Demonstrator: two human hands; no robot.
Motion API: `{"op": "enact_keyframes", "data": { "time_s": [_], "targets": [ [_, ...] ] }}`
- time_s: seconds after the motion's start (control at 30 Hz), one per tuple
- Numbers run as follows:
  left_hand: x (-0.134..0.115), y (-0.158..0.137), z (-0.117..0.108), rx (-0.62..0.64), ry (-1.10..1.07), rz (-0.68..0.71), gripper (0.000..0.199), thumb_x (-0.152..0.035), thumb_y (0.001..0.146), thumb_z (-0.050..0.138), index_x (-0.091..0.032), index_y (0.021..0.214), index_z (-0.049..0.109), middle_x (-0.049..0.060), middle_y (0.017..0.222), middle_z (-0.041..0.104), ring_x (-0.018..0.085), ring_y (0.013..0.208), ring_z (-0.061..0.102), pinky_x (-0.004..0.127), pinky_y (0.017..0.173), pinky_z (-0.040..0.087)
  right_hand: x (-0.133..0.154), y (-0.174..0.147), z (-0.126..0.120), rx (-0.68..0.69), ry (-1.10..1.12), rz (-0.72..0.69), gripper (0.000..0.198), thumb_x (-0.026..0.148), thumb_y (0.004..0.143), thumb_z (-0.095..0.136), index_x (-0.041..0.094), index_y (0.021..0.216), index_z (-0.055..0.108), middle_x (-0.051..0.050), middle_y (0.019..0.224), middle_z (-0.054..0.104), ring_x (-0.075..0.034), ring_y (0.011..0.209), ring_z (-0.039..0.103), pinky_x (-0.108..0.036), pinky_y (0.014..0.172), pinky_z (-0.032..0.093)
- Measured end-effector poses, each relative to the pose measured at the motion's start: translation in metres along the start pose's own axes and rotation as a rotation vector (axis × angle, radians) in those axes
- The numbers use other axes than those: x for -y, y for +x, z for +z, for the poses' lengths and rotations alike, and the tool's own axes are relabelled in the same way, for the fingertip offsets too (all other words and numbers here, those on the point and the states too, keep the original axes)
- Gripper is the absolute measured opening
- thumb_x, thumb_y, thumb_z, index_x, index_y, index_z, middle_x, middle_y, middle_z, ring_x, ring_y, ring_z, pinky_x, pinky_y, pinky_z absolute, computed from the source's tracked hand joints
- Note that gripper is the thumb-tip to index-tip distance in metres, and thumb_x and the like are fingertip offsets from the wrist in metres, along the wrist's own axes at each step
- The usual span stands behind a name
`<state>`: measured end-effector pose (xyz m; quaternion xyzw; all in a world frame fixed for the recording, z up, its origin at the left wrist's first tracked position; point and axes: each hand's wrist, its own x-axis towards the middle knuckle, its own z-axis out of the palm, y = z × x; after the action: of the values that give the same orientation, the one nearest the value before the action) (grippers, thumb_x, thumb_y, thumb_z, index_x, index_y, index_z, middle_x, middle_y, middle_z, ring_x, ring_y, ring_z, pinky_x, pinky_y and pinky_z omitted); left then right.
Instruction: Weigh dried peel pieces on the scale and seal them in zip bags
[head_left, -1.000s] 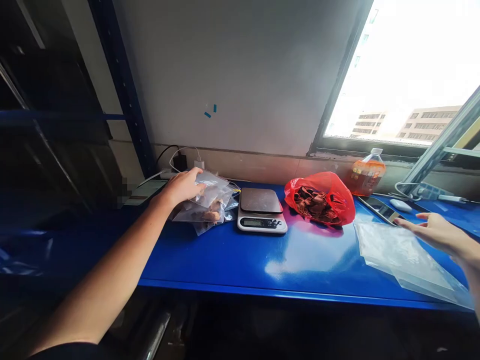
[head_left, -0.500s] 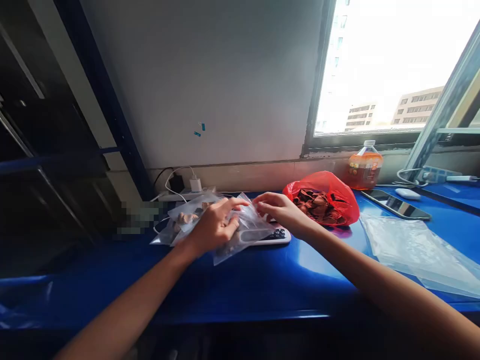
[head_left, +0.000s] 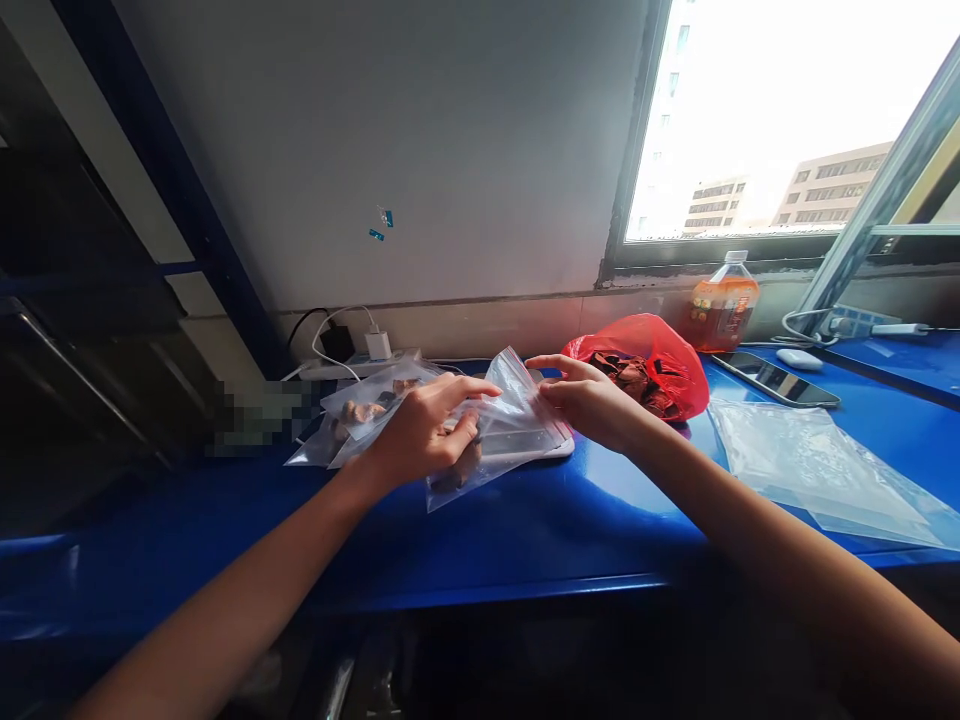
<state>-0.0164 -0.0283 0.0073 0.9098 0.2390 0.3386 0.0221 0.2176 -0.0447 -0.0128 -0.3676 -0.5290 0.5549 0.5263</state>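
Note:
A clear zip bag with brown dried pieces at its left end lies over a white device, probably a scale. Across the bag lies my left hand, its index finger and thumb apart over the plastic. My right hand pinches the bag's right edge, with its index finger stretched along the top. Further clear bags holding brown pieces lie to the left, partly behind my left hand. A red plastic bag full of dark dried pieces stands just beyond my right hand.
At right lie a stack of flat clear bags, a phone and a white case. A bottle of orange drink stands below the window. A power strip with a white charger runs along the wall behind the blue table.
The bag's right end has been drawn out to the right and lifted at its corner, now in my right hand's pinch. My left hand has barely moved. The view has tilted down slightly.

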Motion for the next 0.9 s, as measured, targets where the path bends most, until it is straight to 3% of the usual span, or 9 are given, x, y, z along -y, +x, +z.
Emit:
{"op": "enact_keyframes", "data": {
  "time_s": [0.27, 0.43, 0.57, 0.73, 0.8, 0.9],
  "targets": [
    [-0.002, 0.002, -0.001, -0.013, -0.011, 0.000, 0.028, -0.013, 0.083, 0.048, -0.019, 0.107, 0.062, 0.004, 0.099, 0.069, 0.016, 0.085, 0.064, 0.030, 0.078, 0.050, 0.004, -0.006, -0.009, 0.133, 0.088, 0.014, 0.054, 0.010, 0.064, 0.061, 0.020, 0.116, 0.053, -0.001, 0.081, 0.069, -0.017, 0.075, 0.067, -0.033, 0.076, 0.054],
    [0.000, 0.001, 0.002, 0.011, -0.039, 0.027, 0.030, -0.011, 0.083, 0.048, -0.018, 0.108, 0.062, 0.004, 0.101, 0.069, 0.016, 0.087, 0.064, 0.030, 0.080, 0.050, 0.006, -0.008, -0.009, 0.179, 0.054, -0.024, 0.056, 0.011, 0.066, 0.068, 0.021, 0.119, 0.051, 0.000, 0.084, 0.067, -0.016, 0.076, 0.066, -0.029, 0.070, 0.052],
    [0.001, 0.000, 0.003, 0.048, -0.026, 0.060, 0.031, -0.012, 0.084, 0.049, -0.019, 0.110, 0.062, 0.004, 0.101, 0.067, 0.017, 0.091, 0.062, 0.032, 0.083, 0.050, 0.003, -0.009, -0.003, 0.116, -0.088, -0.070, 0.050, 0.014, 0.067, 0.069, 0.019, 0.114, 0.053, 0.002, 0.079, 0.062, -0.014, 0.070, 0.062, -0.027, 0.064, 0.049],
    [-0.003, 0.001, 0.003, -0.017, 0.074, 0.119, 0.026, -0.036, 0.089, 0.056, -0.020, 0.106, 0.069, 0.010, 0.125, 0.053, 0.027, 0.112, 0.052, 0.043, 0.095, 0.046, 0.005, -0.011, 0.006, 0.058, -0.392, -0.165, 0.035, 0.021, 0.072, 0.064, 0.015, 0.106, 0.058, 0.002, 0.067, 0.057, -0.013, 0.063, 0.056, -0.025, 0.056, 0.041],
    [-0.005, 0.001, 0.004, -0.077, 0.127, 0.107, 0.023, -0.035, 0.091, 0.056, -0.020, 0.099, 0.071, 0.010, 0.121, 0.055, 0.026, 0.109, 0.052, 0.044, 0.095, 0.045, 0.007, -0.012, 0.010, 0.043, -0.495, -0.194, 0.030, 0.021, 0.074, 0.061, 0.014, 0.103, 0.059, 0.003, 0.062, 0.054, -0.011, 0.059, 0.052, -0.025, 0.052, 0.038],
    [-0.009, 0.003, 0.005, -0.065, 0.187, 0.120, 0.017, -0.024, 0.090, 0.056, -0.018, 0.100, 0.069, 0.006, 0.103, 0.065, 0.022, 0.099, 0.056, 0.040, 0.093, 0.045, 0.006, -0.014, 0.016, 0.059, -0.525, -0.233, 0.034, 0.020, 0.074, 0.058, 0.015, 0.107, 0.054, 0.005, 0.060, 0.053, -0.011, 0.056, 0.050, -0.024, 0.052, 0.037]
  ]
}}
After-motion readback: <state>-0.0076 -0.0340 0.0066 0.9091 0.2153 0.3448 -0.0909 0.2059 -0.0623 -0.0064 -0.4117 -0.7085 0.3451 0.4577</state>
